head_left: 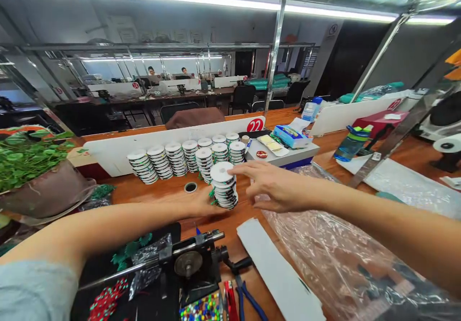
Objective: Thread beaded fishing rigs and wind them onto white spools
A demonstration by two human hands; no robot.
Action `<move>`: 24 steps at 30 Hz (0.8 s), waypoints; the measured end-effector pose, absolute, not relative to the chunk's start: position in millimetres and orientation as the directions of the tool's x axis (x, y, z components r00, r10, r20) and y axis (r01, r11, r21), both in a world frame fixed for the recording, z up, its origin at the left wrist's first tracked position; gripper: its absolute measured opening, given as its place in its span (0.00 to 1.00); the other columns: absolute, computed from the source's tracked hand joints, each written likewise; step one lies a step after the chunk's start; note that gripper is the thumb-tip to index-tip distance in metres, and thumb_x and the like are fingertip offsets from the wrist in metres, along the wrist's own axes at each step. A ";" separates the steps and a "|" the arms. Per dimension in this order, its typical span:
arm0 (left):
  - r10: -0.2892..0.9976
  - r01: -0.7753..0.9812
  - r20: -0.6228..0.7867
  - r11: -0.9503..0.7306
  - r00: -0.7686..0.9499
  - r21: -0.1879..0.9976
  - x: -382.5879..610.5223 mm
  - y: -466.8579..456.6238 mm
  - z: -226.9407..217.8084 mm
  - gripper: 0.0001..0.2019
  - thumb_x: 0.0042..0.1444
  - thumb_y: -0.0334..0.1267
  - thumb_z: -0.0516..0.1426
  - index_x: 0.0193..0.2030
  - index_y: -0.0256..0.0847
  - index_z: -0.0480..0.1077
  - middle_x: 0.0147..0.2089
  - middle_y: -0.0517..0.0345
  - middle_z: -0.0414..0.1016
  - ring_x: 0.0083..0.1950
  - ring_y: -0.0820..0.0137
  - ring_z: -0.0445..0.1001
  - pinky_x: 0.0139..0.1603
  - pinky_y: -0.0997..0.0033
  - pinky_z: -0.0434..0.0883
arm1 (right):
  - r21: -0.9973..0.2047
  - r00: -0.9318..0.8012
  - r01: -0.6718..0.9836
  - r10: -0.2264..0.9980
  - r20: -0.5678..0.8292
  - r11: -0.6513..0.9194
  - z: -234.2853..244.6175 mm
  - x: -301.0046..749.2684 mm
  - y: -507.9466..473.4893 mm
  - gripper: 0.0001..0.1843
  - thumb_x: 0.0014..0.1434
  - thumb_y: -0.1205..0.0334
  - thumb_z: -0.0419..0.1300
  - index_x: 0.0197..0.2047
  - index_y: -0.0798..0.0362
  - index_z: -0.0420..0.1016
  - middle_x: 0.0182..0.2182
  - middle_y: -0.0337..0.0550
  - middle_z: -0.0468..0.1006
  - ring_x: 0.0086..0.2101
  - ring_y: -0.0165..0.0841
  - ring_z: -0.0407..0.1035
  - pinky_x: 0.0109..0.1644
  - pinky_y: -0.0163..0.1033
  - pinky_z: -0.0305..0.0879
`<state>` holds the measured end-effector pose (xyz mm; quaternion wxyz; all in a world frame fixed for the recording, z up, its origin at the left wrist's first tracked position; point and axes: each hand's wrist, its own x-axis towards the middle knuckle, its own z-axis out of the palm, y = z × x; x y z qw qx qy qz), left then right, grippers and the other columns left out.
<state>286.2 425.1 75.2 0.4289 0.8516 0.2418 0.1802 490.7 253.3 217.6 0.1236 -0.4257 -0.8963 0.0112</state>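
Left hand [206, 204] curled against base of upright stack of white discs [224, 186], firmness of grip unclear; right hand [277, 186] open, fingertips [235, 169] on top disc. Stack on smooth wooden bench [162, 194], just before rows of similar stacks [176, 159]. Right: crinkled clear plastic sheet [324, 263]. Front: metal hand-cranked tool [189, 263], blue-handled pliers [248, 298], bead tray [200, 309].

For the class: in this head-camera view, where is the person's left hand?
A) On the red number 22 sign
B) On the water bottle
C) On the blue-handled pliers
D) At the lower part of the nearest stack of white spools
D: the left hand is against the lower part of the nearest stack of white spools.
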 end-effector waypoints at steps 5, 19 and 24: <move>0.394 0.198 0.025 -0.516 0.919 0.834 311.8 411.9 43.7 0.36 0.34 0.43 0.72 0.54 0.42 0.73 0.53 0.51 0.79 0.56 0.50 0.75 0.62 0.51 0.71 | -0.242 -0.548 0.786 0.822 0.153 0.569 197.8 501.0 219.6 0.04 0.58 0.70 0.66 0.35 0.52 0.80 0.67 0.52 0.61 0.64 0.50 0.57 0.67 0.61 0.54; 0.513 0.357 -0.084 -0.462 0.854 0.812 295.6 407.0 183.0 0.30 0.42 0.46 0.68 0.55 0.44 0.73 0.51 0.51 0.80 0.55 0.56 0.77 0.55 0.60 0.73 | -0.739 -0.361 0.509 0.889 0.281 0.441 175.8 524.9 222.2 0.04 0.60 0.65 0.68 0.33 0.51 0.77 0.62 0.50 0.69 0.64 0.44 0.60 0.66 0.57 0.56; 0.632 0.435 0.086 -0.618 0.770 0.655 317.7 359.7 193.0 0.36 0.41 0.50 0.69 0.58 0.40 0.69 0.58 0.47 0.74 0.59 0.51 0.73 0.59 0.55 0.69 | -0.943 0.061 0.140 0.948 0.313 0.302 160.9 538.1 223.1 0.15 0.55 0.49 0.71 0.31 0.51 0.76 0.55 0.50 0.76 0.57 0.44 0.68 0.62 0.54 0.62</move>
